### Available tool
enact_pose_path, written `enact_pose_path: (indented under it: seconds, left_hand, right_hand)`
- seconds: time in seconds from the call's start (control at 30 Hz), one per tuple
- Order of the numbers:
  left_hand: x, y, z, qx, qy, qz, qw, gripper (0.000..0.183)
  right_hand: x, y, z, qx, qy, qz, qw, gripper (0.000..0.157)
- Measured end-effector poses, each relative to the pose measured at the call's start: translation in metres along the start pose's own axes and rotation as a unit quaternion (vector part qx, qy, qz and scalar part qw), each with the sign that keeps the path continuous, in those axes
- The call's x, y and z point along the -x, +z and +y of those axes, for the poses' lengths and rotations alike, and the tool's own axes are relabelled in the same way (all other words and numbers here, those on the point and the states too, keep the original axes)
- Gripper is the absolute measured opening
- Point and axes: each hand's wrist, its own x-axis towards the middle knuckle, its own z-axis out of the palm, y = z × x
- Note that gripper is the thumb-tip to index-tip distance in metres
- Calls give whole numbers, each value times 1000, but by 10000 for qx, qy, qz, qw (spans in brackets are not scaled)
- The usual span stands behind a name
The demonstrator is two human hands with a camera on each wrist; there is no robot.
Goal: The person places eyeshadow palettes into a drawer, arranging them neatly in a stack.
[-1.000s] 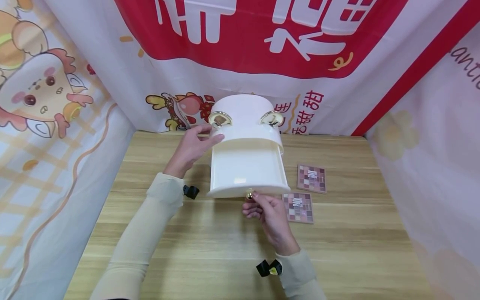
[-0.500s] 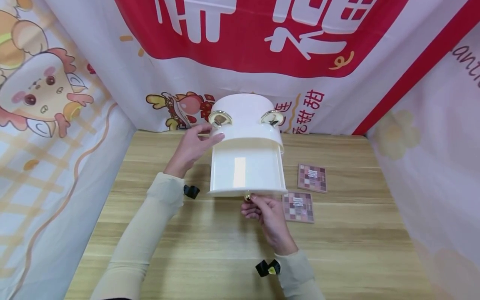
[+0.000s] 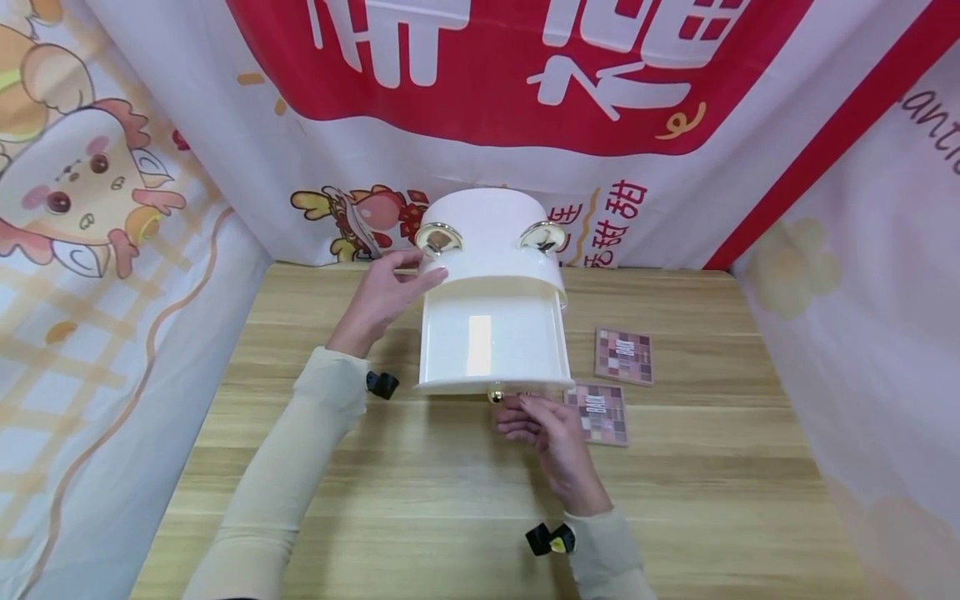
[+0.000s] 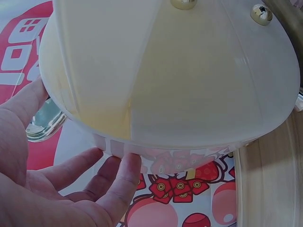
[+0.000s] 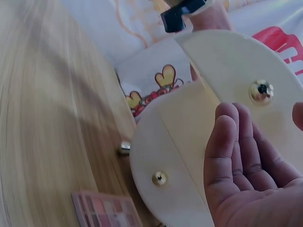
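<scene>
A white rounded drawer box (image 3: 491,208) with gold ring handles stands at the back of the table, its upper drawer (image 3: 450,350) pulled far out. That drawer shows nothing inside but a bright reflection. My left hand (image 3: 386,292) rests against the box's left side, thumb and fingers spread; in the left wrist view its fingertips (image 4: 130,163) touch the curved side. My right hand (image 3: 551,437) is just right of the drawer's gold knob (image 3: 496,394), off it, with loosely bent fingers. The right wrist view shows a second gold knob (image 5: 160,178) on the lower drawer front.
Two eyeshadow palettes lie right of the box: the far palette (image 3: 625,358) and the near palette (image 3: 606,414), partly behind my right hand. A printed cloth (image 3: 480,83) hangs close behind the box. Side cloths border the wooden table (image 3: 420,517).
The drawer's front has tilted and its floor has levelled since the first frame. My right hand has let go of the gold knob and shifted slightly right. My left hand has stayed put.
</scene>
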Motion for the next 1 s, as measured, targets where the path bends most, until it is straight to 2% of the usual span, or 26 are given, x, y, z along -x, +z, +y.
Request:
enact_pose_path:
  seconds: [0.13,0.23,0.37,0.47,0.63,0.77,0.87,1.0]
  left_hand:
    - [1,0,-1,48,115,-19,9999,93]
    - [1,0,0,55,144,-14,9999,92]
    - [1,-1,-1,46,114,-15,9999,91]
    - [1,-1,-1,53,113,-24,9999,91]
    - [1,0,-1,80,137,-12,9999,91]
    - [0,0,-2,83,136,-6,9999,92]
    - [0,0,-3,63,131,5,9999,93]
    - [0,0,-3,61,140,18,9999,93]
  right_hand:
    - [2,-10,-2,147,100,-67,9998,48]
    - [3,-17,-3,195,158,-50,9997,38]
    - [4,-28,-1,257,137,7,9996,38]
    - [4,-37,1,358,80,11,9993,48]
    - [4,-56,3,898,-107,-77,9959,47]
    - [4,-71,3,1394,-98,45,9902,49]
    - [3,-83,3,1458,-58,38,9893,54]
    - [1,-101,4,1459,-107,-174,9891,61]
